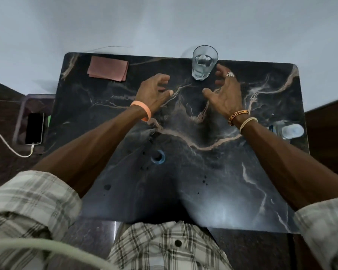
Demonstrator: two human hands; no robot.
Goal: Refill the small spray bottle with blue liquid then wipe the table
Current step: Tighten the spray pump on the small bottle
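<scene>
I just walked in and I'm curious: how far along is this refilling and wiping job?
Early or midway, I'd guess. Nothing clearly looks finished: a blue ring and dark drops mark the table, so wiping isn't done. Both hands are empty, the left hand and right hand open near the glass. The pink cloth lies folded, unused. A clear bottle-like thing sits at the right edge; I can't tell its fill.

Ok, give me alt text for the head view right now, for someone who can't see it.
Both hands, left hand and right hand, hover open and empty over a dark marbled table, the right near a clear drinking glass at the far edge. A folded pink cloth lies far left, a blue ring-shaped spill and dark droplets nearer, and a clear bottle at the right edge.
</scene>
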